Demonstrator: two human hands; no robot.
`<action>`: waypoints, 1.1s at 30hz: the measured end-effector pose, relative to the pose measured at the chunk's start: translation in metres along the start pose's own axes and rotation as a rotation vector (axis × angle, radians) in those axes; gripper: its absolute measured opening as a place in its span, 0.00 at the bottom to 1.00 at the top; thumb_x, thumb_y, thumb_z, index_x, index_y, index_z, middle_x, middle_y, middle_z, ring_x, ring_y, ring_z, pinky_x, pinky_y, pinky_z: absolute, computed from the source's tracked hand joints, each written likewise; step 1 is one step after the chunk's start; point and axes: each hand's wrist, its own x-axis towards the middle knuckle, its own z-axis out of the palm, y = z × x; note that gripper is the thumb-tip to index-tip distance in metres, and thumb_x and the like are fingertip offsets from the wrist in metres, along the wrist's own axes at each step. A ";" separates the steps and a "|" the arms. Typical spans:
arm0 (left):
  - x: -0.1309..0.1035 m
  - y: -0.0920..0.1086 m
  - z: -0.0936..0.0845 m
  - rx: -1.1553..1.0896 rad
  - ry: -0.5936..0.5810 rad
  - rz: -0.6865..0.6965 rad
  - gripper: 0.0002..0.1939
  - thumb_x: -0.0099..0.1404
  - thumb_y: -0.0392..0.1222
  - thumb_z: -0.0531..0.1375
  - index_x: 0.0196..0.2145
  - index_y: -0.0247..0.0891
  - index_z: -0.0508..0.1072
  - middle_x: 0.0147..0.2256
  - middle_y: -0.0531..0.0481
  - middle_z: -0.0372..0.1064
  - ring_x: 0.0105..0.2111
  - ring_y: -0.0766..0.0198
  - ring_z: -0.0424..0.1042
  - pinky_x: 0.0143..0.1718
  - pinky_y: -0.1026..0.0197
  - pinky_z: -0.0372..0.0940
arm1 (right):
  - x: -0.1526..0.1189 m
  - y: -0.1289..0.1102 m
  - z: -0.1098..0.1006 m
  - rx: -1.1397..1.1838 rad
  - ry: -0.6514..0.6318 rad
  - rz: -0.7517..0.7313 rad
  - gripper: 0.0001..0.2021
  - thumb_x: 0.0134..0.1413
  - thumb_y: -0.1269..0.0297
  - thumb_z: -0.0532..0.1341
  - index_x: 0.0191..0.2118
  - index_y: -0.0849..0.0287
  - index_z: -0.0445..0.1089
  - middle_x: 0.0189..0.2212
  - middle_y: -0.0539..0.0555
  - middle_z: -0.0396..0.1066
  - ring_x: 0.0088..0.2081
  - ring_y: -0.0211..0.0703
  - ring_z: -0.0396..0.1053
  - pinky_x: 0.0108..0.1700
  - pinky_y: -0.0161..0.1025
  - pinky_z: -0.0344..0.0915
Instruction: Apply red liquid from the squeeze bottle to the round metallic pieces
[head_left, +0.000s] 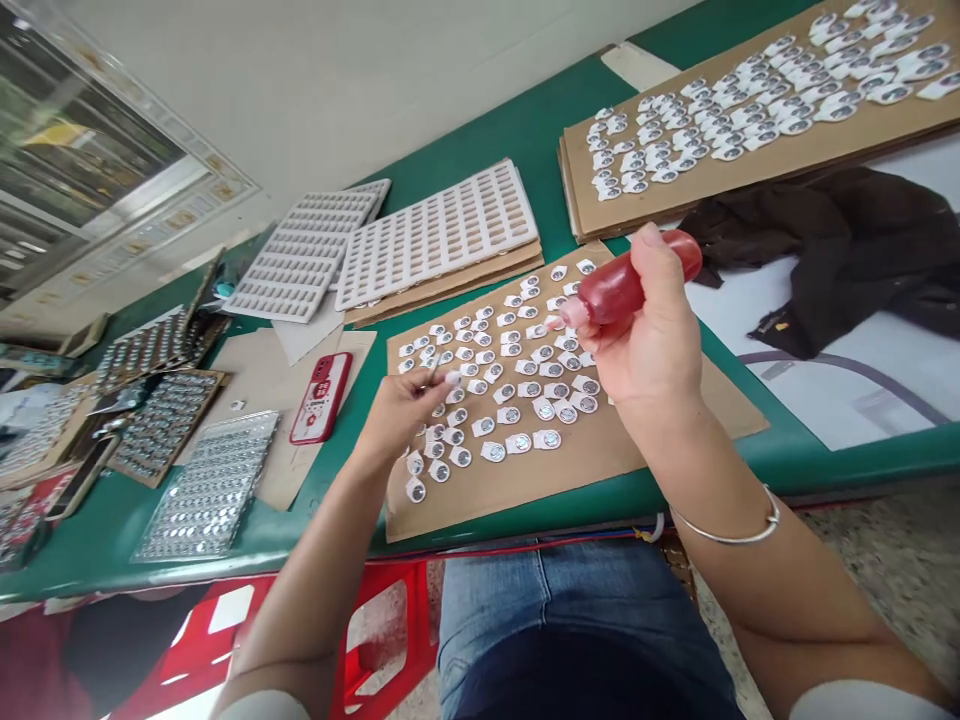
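Note:
My right hand point(652, 340) is wrapped round a red squeeze bottle point(619, 290), its pink nozzle tilted down to the left over a brown cardboard sheet point(600, 440). Rows of small white tags with round silvery centres point(546, 439) lie on that sheet. Over the sheet's left part is my left hand point(409, 405), with thumb and fingers pinched round a thin pointed tool point(433, 372). A small white thing point(452, 378) shows at its fingertips; whether it is a tag or a finger covering is unclear.
White slotted trays point(442, 235) stand behind the sheet. Left are a red phone point(321, 398) and a clear tray of shiny pieces point(214, 485). Another tag-covered cardboard stack point(720, 165) and dark cloth point(840, 240) lie right. A red stool point(405, 640) stands below the green table point(337, 520).

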 end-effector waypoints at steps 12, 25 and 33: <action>-0.005 -0.006 -0.030 -0.496 -0.079 -0.154 0.08 0.57 0.40 0.58 0.27 0.34 0.63 0.25 0.55 0.54 0.16 0.79 0.42 0.14 0.75 0.44 | -0.006 0.000 0.000 0.007 -0.019 0.062 0.14 0.45 0.51 0.61 0.25 0.55 0.61 0.19 0.44 0.62 0.19 0.32 0.65 0.17 0.30 0.58; -0.009 -0.009 -0.016 -0.079 -0.042 -0.019 0.06 0.54 0.40 0.63 0.27 0.35 0.71 0.19 0.57 0.56 0.18 0.74 0.52 0.19 0.69 0.49 | -0.005 0.001 -0.001 -0.003 -0.023 0.084 0.14 0.43 0.51 0.62 0.26 0.54 0.60 0.19 0.44 0.61 0.19 0.33 0.66 0.16 0.30 0.58; -0.016 -0.017 0.029 1.336 -0.126 0.363 0.16 0.63 0.37 0.49 0.46 0.38 0.71 0.36 0.43 0.68 0.29 0.60 0.68 0.27 0.60 0.59 | -0.002 0.004 -0.001 -0.059 0.010 0.087 0.14 0.42 0.48 0.61 0.27 0.53 0.61 0.19 0.44 0.62 0.18 0.32 0.65 0.15 0.30 0.58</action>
